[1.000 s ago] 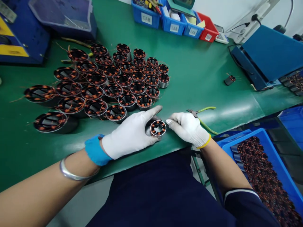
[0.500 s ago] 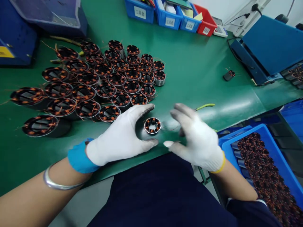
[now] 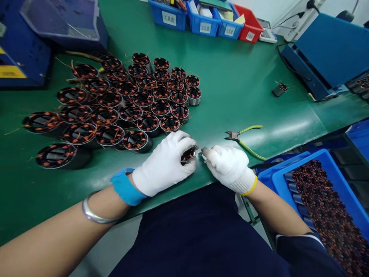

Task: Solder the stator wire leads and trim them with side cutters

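Note:
My left hand [image 3: 168, 161], in a white glove with darkened fingertips, is closed around a small wound motor stator [image 3: 188, 155] near the table's front edge. Copper windings and a bright metal rim show between thumb and fingers; the rest of the stator is covered. Just to its right, my right hand [image 3: 226, 166], gloved in white with a yellow cuff edge, has its fingertips pinched together near the rim. What they pinch is too small to make out. Beyond the right hand lie diagonal cutters [image 3: 245, 139] with green handles, jaws apart.
Several stators [image 3: 144, 98] with loose wire ends stand grouped at left. A blue crate [image 3: 319, 156] of stators is at lower right. Labelled blue bins [image 3: 203, 27] and a red bin [image 3: 249, 24] line the back. A lone stator [image 3: 279, 90] lies near a blue machine [image 3: 325, 54].
My left hand has closed around the stator, which stood between my hands before. The right hand has moved left and down, its fingers coming together beside the rim, uncovering the cutters.

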The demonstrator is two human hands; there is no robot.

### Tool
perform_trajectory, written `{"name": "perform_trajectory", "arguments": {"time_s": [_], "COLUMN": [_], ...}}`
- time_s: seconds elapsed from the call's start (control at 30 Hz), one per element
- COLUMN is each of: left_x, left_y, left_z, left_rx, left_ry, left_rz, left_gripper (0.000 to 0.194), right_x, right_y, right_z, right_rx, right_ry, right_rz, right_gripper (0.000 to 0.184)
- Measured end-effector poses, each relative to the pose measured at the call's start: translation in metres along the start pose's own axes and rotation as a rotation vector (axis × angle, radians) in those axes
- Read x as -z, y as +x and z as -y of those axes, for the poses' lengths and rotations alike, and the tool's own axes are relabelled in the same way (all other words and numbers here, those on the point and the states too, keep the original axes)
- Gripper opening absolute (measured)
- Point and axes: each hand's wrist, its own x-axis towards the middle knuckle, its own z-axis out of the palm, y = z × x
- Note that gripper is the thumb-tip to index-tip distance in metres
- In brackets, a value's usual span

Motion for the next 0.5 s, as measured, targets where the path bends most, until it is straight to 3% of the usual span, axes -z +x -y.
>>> {"name": "perform_trajectory", "arguments": {"time_s": [0.17,0.2,0.3,0.33,0.43,0.5], "left_x": [-0.005,-0.005,-0.006,-0.006,-0.008,-0.008], "left_y": [-0.002,-0.002,-0.002,-0.002,-0.003,-0.004], "left_z": [0.001,0.001,0.002,0.002,0.003,0.004], "left_rx": [0.0,0.004,0.014,0.018,0.053,0.073], "left_ry": [0.04,0.032,-0.002,-0.013,-0.029,-0.028], "left_rz": [-0.008,-0.005,-0.005,-0.007,-0.022,-0.029], "left_gripper": [0.017,0.017,0.016,0.017,0.019,0.022], "right_x": [0.011,0.014,0.019,0.017,0.006,-0.003], "right_y": [-0.004,-0.003,0.006,0.01,0.023,0.028], "right_z": [-0.014,-0.018,-0.026,-0.025,-0.018,-0.013], "right_rx": [-0.009,-0.011,0.02,0.052,0.141,0.152], "right_ry": [0.21,0.292,0.441,0.453,0.526,0.626], "right_rz": [-0.018,-0.048,-0.164,-0.174,-0.145,-0.148], "right_gripper": [0.027,0.031,0.068,0.071,0.035,0.028]}}
